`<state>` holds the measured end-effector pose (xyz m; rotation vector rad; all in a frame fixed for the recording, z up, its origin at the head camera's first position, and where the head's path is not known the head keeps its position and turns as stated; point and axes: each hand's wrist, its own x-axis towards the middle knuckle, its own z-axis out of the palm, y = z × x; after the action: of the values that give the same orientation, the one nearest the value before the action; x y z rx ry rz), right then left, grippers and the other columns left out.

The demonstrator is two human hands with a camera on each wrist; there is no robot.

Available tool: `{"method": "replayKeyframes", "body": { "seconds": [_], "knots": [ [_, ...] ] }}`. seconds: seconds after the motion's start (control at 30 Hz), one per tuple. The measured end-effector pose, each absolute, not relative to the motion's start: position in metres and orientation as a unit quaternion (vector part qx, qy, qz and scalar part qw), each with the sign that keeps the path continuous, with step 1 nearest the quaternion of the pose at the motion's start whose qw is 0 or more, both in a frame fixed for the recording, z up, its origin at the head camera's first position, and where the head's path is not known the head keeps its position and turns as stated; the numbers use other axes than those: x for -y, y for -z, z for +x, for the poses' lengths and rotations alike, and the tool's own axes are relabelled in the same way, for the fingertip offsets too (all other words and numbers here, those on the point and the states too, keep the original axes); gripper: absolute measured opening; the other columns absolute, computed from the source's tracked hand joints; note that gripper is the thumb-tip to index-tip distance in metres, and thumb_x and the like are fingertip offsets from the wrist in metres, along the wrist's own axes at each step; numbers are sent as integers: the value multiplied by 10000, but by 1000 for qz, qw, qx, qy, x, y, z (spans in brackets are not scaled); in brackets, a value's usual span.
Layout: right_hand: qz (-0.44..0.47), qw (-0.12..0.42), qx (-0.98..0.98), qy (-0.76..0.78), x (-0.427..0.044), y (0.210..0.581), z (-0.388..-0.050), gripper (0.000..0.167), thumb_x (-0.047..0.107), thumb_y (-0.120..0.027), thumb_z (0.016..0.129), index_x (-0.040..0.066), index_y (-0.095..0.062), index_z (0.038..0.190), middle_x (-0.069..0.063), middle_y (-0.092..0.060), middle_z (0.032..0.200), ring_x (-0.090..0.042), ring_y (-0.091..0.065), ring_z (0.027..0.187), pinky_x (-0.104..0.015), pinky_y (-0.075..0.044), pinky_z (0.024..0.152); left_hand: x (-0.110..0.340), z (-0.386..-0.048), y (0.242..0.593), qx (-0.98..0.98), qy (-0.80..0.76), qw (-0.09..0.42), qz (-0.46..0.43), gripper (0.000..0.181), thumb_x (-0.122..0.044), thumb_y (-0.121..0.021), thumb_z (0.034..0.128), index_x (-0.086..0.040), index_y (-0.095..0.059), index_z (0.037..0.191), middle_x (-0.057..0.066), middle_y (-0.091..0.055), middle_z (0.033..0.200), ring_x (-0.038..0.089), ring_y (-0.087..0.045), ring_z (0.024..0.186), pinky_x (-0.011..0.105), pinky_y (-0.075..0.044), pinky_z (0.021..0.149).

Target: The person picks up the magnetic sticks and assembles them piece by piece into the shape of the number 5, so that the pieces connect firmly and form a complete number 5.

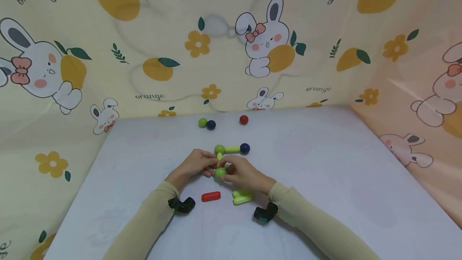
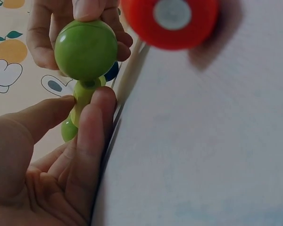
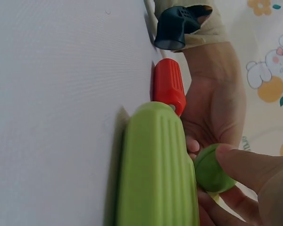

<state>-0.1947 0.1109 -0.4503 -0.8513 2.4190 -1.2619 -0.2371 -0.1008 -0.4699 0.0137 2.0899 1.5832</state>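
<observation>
My left hand (image 1: 196,163) pinches a yellow-green ribbed rod (image 2: 80,106) between thumb and fingers. At the rod's near end sits a green ball (image 1: 220,172), which my right hand (image 1: 245,173) grips with thumb and fingertips. In the left wrist view, ball and rod end meet; whether they are fully joined I cannot tell. The rod's far end meets another green ball (image 1: 219,149). From that ball a second yellow-green rod (image 1: 232,149) runs right to a dark blue ball (image 1: 245,148). Fingers partly cover the held rod.
Nearer me lie a red rod (image 1: 211,196) and two yellow-green rods (image 1: 242,199) side by side. Toward the back are a loose green ball (image 1: 202,122), a dark blue ball (image 1: 211,125) and a red ball (image 1: 244,119). Patterned cloth (image 1: 223,51) hangs behind the white table (image 1: 317,164).
</observation>
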Motion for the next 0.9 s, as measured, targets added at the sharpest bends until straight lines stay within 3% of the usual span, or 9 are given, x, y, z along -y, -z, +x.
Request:
{"method": "replayKeyframes", "body": {
  "seconds": [0.3, 0.53, 0.67, 0.9],
  "knots": [
    [-290, 132, -849, 421, -106, 452, -198, 302, 80, -735, 917, 129, -620, 1192, -43, -543, 1391, -182, -648, 1041, -325, -565, 950, 100, -239, 471, -772, -582, 255, 0, 370, -166, -632, 994, 38, -635, 1302, 107, -769, 999, 85, -682, 626, 206, -570, 583],
    [-303, 124, -848, 417, -107, 454, -201, 288, 69, -725, 923, 106, -639, 1195, -120, -490, 1446, -222, -649, 1088, -364, -564, 965, 102, -237, 470, -767, -590, 253, 9, 390, -148, -618, 998, 69, -604, 1322, 130, -761, 1003, 76, -676, 620, 200, -565, 577],
    [-309, 127, -840, 428, -110, 457, -204, 286, 55, -714, 928, 102, -637, 1199, -154, -472, 1468, -251, -655, 1121, -352, -562, 975, 103, -237, 469, -763, -592, 259, 11, 374, -153, -624, 993, 25, -589, 1320, 122, -760, 996, 96, -681, 623, 218, -574, 586],
    [-292, 137, -830, 455, -115, 462, -208, 298, 30, -686, 940, 100, -630, 1224, -143, -481, 1462, -275, -683, 1121, -324, -564, 969, 109, -238, 467, -768, -573, 272, 89, 272, -99, -568, 1012, -44, -465, 1258, 133, -764, 955, 126, -681, 623, 250, -584, 607]
  ]
}}
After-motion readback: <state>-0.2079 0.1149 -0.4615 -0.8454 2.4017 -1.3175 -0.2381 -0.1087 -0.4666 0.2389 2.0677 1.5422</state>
